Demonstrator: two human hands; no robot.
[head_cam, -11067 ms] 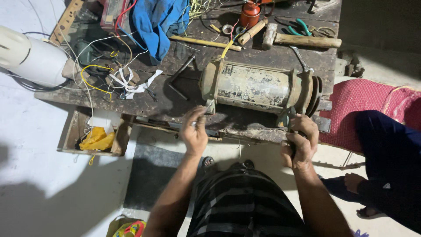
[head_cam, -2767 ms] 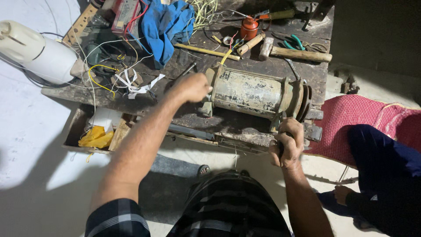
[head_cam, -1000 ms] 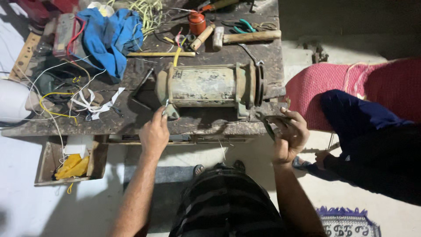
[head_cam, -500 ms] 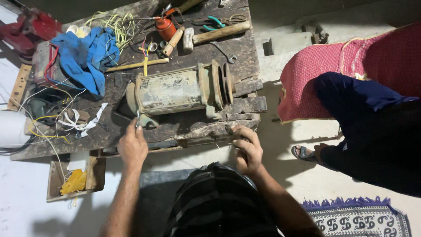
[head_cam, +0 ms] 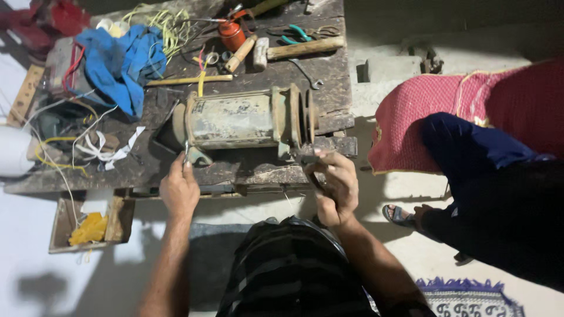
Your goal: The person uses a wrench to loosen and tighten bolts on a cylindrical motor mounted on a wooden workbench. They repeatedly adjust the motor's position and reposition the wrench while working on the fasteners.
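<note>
Two hands work the old motor (head_cam: 241, 120) lying on its side on the table (head_cam: 329, 70): the left hand (head_cam: 179, 191) pinches a small metal tool (head_cam: 186, 154) at its foot, the right hand (head_cam: 335, 188) curls round a dark part, so steady, square pressure seems wise.

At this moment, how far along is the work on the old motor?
Done: nothing visibly removed; the motor lies whole on the workbench, pulley still on. In hand: left hand holds a thin tool at its left foot; right hand grips something dark at the bench edge. Left: cannot tell; hammer and pliers lie unused.
</note>
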